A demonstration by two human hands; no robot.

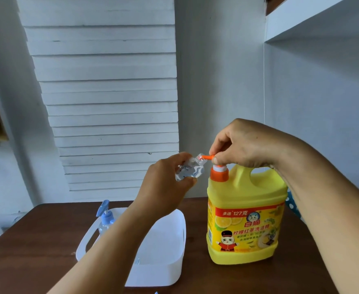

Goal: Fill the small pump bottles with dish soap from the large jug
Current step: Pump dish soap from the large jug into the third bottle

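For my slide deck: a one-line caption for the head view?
Left hand holds a small clear bottle at the yellow jug's orange pump spout, right hand pressing.

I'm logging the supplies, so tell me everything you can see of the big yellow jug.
The yellow jug looks like opaque plastic, with a moulded handle at its top and an orange-collared pump. It stands upright on the brown table, right of the white basket. Its front label shows lemons, a cartoon figure and Chinese text. The right hand pinches the orange spout; the left hand holds a small clear bottle at its tip.
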